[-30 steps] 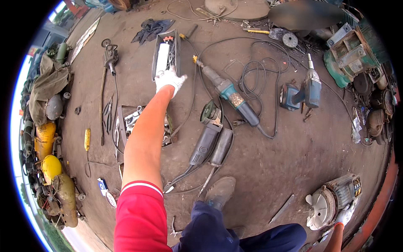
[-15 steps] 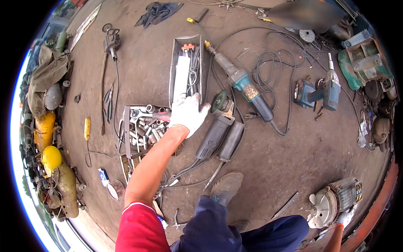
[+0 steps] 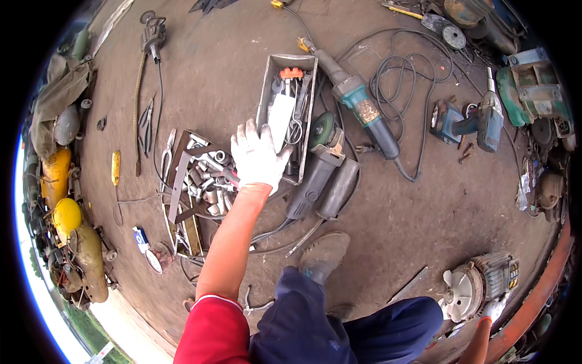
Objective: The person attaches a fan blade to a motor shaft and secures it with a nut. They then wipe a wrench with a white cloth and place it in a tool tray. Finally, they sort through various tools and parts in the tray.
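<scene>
I'm holding my left grip (image 3: 257, 155) wide open over the left side of the tray (image 3: 310, 124), which is sitting on the floor (image 3: 394, 218) and bunching tools (image 3: 302, 100) together, while my right grip (image 3: 496, 307) is resting on the motor (image 3: 492, 273), maybe for balance, closed or not I can't tell.

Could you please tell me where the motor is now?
In the head view, the motor lies at the lower right, right of the flat strip, the right hand at its near side.

Head cam, left fisheye of the pair: upright, pitched down over the wearer's legs (image 3: 388, 330) onto the floor (image 3: 418, 218). Legs near, floor farther. Wide; edges bend at rim.
</scene>
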The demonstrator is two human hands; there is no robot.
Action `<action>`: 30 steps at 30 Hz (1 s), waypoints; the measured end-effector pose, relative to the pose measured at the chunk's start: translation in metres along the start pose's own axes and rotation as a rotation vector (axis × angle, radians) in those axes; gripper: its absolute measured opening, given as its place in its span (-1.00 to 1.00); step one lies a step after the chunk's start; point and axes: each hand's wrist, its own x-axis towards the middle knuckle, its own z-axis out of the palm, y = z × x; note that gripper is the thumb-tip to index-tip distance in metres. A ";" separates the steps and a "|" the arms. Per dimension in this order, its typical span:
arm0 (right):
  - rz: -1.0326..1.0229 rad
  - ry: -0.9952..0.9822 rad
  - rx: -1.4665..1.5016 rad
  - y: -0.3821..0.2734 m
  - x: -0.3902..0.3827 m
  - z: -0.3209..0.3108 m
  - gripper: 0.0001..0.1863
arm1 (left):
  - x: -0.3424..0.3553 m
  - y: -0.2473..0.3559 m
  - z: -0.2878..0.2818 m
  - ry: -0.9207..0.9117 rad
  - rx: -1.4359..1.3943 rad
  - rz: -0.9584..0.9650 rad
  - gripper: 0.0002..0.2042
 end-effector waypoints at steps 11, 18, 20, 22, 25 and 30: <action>-0.112 0.011 0.028 0.009 0.000 -0.001 -0.36 | 0.005 0.004 -0.030 0.189 -0.915 -0.500 -0.38; -0.062 -0.004 -0.063 -0.013 -0.010 -0.013 -0.38 | -0.093 -0.082 -0.046 0.465 -0.940 -0.704 -0.42; -0.063 0.029 -0.055 -0.007 -0.011 -0.014 -0.38 | -0.118 -0.097 -0.031 0.365 -0.914 -0.785 -0.41; -0.101 0.053 -0.001 -0.002 -0.008 -0.006 -0.38 | -0.142 -0.133 -0.004 0.135 -0.624 -0.741 -0.32; -0.108 0.021 -0.017 0.004 -0.003 -0.001 -0.38 | -0.145 -0.145 -0.002 -0.131 -0.421 -0.742 -0.25; -0.098 0.023 0.021 0.009 -0.006 -0.006 -0.39 | -0.126 -0.100 -0.029 0.291 -0.176 -0.372 -0.34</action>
